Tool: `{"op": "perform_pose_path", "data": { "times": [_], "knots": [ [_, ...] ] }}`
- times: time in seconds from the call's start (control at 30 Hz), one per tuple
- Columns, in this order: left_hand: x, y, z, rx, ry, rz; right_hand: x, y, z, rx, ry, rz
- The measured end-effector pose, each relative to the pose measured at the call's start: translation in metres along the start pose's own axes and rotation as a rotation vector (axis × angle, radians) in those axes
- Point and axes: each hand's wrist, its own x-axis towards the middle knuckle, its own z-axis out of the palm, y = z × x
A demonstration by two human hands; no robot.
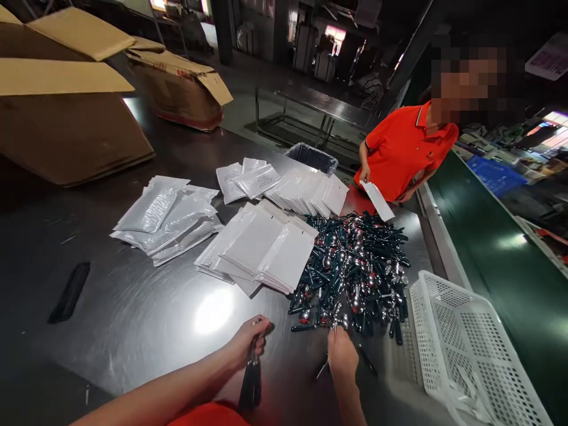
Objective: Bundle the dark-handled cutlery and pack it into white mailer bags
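Gathering: left hand (pixel 251 343) clamped on a spoon bundle (pixel 251 378), right hand (pixel 341 350) fingers together, pinching from the pile (pixel 355 272); next needs a clean single pick.

Table: bare steel table (pixel 133 319), glare patch near its middle.
Flat mailers: white padded envelopes (pixel 261 245) fanned in stacks at the table's centre.
Filled packs: glossy white pouches (pixel 166 219) heaped left of the flat stacks.
Far row: more white envelopes (pixel 306 192) lined toward the far edge.
Basket: white perforated basket (pixel 465 343) at the near right corner.
Bin: lined bin (pixel 313 157) beyond the far edge.
Boxes: open cardboard boxes (pixel 66 118) at the far left corner.
Strip: dark flat strip (pixel 70 291) near the left edge.
Co-worker: a person in an orange shirt (pixel 403 148) at the far right corner, holding a white envelope (pixel 377 200).
Belt: green conveyor belt (pixel 497 254) along the right edge.
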Motion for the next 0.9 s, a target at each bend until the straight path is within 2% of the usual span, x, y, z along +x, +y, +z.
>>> {"op": "perform_pose_path", "data": {
  "times": [0.13,0.2,0.27,0.33,0.37,0.47,0.53,0.67,0.9],
  "knots": [
    [-0.004,-0.005,0.020,0.055,-0.055,0.013,-0.053,-0.046,0.035,0.083,-0.125,-0.245],
    [-0.004,-0.006,0.027,0.163,-0.068,0.083,-0.075,-0.065,0.054,0.123,-0.207,-0.341],
    [-0.001,-0.006,0.027,0.337,-0.070,0.158,-0.083,-0.070,0.061,0.176,-0.249,-0.381],
    [0.003,-0.006,0.022,0.486,-0.054,0.174,-0.074,-0.057,0.054,0.255,-0.208,-0.290],
    [0.005,-0.008,0.018,0.517,-0.045,0.158,-0.064,-0.045,0.046,0.298,-0.161,-0.195],
    [0.009,-0.013,0.006,0.419,-0.020,0.115,-0.026,0.002,0.016,0.294,0.034,0.100],
    [0.009,-0.016,0.001,0.303,-0.022,0.081,-0.006,0.029,0.002,0.283,0.104,0.201],
    [0.007,-0.016,-0.003,0.252,-0.015,0.042,0.014,0.049,0.001,0.350,0.125,0.204],
    [0.008,-0.014,-0.004,0.317,-0.004,0.057,0.039,0.034,0.016,0.525,0.120,0.142]
  ]
}}
